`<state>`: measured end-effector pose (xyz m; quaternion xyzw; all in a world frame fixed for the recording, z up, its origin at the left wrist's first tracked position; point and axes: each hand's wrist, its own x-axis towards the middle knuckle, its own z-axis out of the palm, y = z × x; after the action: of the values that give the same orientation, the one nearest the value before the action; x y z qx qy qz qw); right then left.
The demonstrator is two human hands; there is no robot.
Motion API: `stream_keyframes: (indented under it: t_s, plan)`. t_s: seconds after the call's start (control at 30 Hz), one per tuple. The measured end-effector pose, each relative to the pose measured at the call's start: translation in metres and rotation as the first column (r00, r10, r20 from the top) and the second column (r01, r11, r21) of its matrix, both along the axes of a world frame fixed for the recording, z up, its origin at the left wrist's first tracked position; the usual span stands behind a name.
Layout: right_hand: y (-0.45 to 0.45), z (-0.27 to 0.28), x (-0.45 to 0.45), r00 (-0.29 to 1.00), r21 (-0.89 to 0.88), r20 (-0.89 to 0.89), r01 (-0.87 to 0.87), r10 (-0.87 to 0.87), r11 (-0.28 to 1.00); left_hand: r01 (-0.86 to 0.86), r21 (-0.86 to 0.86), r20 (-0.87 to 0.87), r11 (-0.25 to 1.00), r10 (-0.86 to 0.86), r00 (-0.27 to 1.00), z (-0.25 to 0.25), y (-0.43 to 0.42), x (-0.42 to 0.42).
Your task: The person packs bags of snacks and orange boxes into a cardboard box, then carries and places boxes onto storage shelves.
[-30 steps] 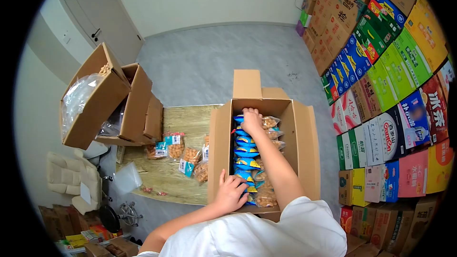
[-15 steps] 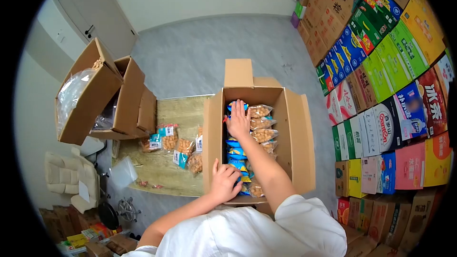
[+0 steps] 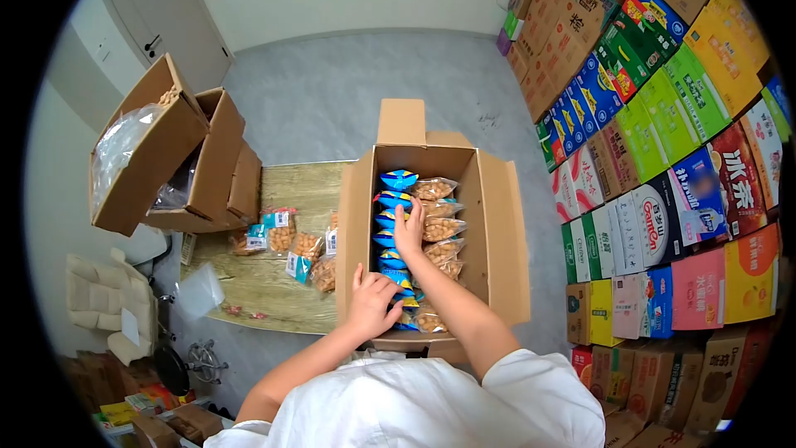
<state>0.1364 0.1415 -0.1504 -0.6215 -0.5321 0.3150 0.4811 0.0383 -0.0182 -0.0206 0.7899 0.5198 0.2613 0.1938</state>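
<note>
An open cardboard box (image 3: 495,241) holds a left column of blue snack packets (image 3: 399,180) and, beside it, a column of clear bags of nuts (image 3: 444,230). My right hand (image 3: 409,232) is inside the box, lying with its fingers stretched out along the line between the two columns. My left hand (image 3: 371,303) rests across the near left edge of the box, fingers apart, its fingertips near the closest blue packets. Neither hand grips anything that shows.
Several nut bags with teal labels (image 3: 300,265) lie on the wood-patterned table (image 3: 274,303). Tilted cardboard boxes (image 3: 153,174) stand at its far left. A cream chair (image 3: 108,299) is left of the table. Stacked cartons (image 3: 647,241) line the right side.
My right hand has drawn back from the far end of the box toward its middle, uncovering the farthest blue packets. My left hand stays by the near left edge. The whole view has shifted slightly.
</note>
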Motion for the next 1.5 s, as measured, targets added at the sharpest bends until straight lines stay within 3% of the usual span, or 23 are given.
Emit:
stream_keyframes:
  t_s: [0.17,0.23,0.3,0.37,0.4,0.43,0.5,0.53,0.57,0.63,0.7,0.73,0.77,0.83,0.87,0.9,0.97,1.03,1.1,1.13,1.2,1.3,1.5]
  plan:
    - [0.006,0.011,0.015,0.998,-0.02,0.007,-0.058,0.058,0.998,0.005,-0.027,-0.017,1.0,-0.006,1.0,-0.001,-0.001,-0.001]
    - [0.007,0.017,0.029,0.995,0.033,0.08,-0.059,0.057,0.998,-0.032,0.054,0.177,0.998,0.022,0.984,-0.003,-0.001,-0.002]
    - [0.003,0.036,0.049,0.999,-0.072,0.01,-0.033,0.034,0.997,-0.05,0.097,0.235,0.994,0.026,0.972,-0.001,-0.004,-0.009]
    - [-0.004,0.063,0.066,0.979,-0.108,-0.201,-0.032,0.01,0.994,-0.311,0.025,0.451,0.95,0.267,0.851,-0.001,-0.01,-0.019]
    - [-0.006,0.064,0.072,0.949,-0.055,-0.316,-0.036,0.017,0.998,-0.37,0.021,0.443,0.929,0.323,0.836,-0.01,-0.011,-0.03]
    - [-0.017,0.088,0.075,0.894,-0.163,-0.447,-0.078,-0.003,0.983,-0.428,-0.011,0.462,0.904,0.384,0.799,-0.017,-0.012,-0.04]
    - [-0.041,0.115,0.063,0.905,-0.094,-0.419,-0.116,0.066,0.989,-0.47,-0.072,0.406,0.88,0.457,0.792,-0.032,-0.008,-0.066]
    - [-0.058,0.126,0.05,0.902,-0.073,-0.399,-0.207,0.162,0.976,-0.463,-0.177,0.452,0.869,0.489,0.746,-0.039,-0.006,-0.075]
    - [-0.076,0.135,0.034,0.89,-0.053,-0.377,-0.298,0.257,0.953,-0.467,-0.175,0.451,0.867,0.492,0.745,-0.052,-0.004,-0.087]
    - [-0.106,0.144,-0.004,0.885,0.167,0.177,-0.457,0.43,0.873,-0.263,-0.353,0.447,0.898,0.409,0.795,-0.074,-0.003,-0.109]
    - [-0.13,0.16,-0.029,0.669,0.069,0.602,-0.588,0.436,0.806,-0.13,-0.351,0.546,0.927,0.316,0.776,-0.088,-0.004,-0.114]
    - [-0.136,0.157,-0.04,0.581,-0.007,0.691,-0.59,0.43,0.808,-0.097,-0.363,0.535,0.927,0.293,0.792,-0.088,-0.006,-0.115]
    - [-0.139,0.152,-0.047,0.579,-0.008,0.69,-0.595,0.435,0.804,-0.064,-0.375,0.525,0.925,0.269,0.808,-0.089,-0.007,-0.114]
    - [-0.142,0.138,-0.055,0.406,-0.254,0.759,-0.535,0.509,0.805,-0.092,-0.386,0.476,0.918,0.283,0.832,-0.082,-0.009,-0.114]
    - [-0.141,0.12,-0.059,0.56,-0.04,0.743,-0.51,0.367,0.859,-0.08,-0.398,0.556,0.914,0.31,0.771,-0.088,-0.01,-0.116]
    - [-0.141,0.117,-0.06,0.561,-0.042,0.742,-0.508,0.367,0.86,-0.078,-0.4,0.556,0.913,0.309,0.772,-0.096,-0.01,-0.125]
    - [-0.142,0.115,-0.059,0.565,-0.092,0.725,-0.488,0.394,0.868,-0.292,-0.169,0.347,0.941,0.334,0.876,-0.113,-0.009,-0.143]
    - [-0.144,0.121,-0.061,0.543,-0.076,0.757,-0.479,0.363,0.874,-0.362,-0.228,0.31,0.904,0.42,0.853,-0.132,-0.007,-0.169]
    - [-0.143,0.118,-0.061,0.562,-0.06,0.745,-0.478,0.358,0.876,-0.553,-0.273,-0.047,0.787,0.564,0.825,-0.152,0.0,-0.193]
    - [-0.143,0.119,-0.062,0.565,-0.059,0.749,-0.464,0.347,0.884,-0.54,-0.273,-0.041,0.796,0.551,0.833,-0.159,0.006,-0.2]
    - [-0.144,0.122,-0.062,0.619,-0.039,0.697,-0.472,0.362,0.881,-0.587,-0.255,-0.19,0.768,0.556,0.809,-0.167,0.017,-0.209]
    - [-0.147,0.12,-0.06,0.685,0.012,0.644,-0.456,0.342,0.89,-0.621,-0.347,-0.302,0.703,0.543,0.783,-0.176,0.034,-0.209]
    - [-0.15,0.12,-0.057,0.715,0.056,0.615,-0.46,0.332,0.886,-0.604,-0.363,-0.298,0.709,0.526,0.796,-0.176,0.046,-0.211]
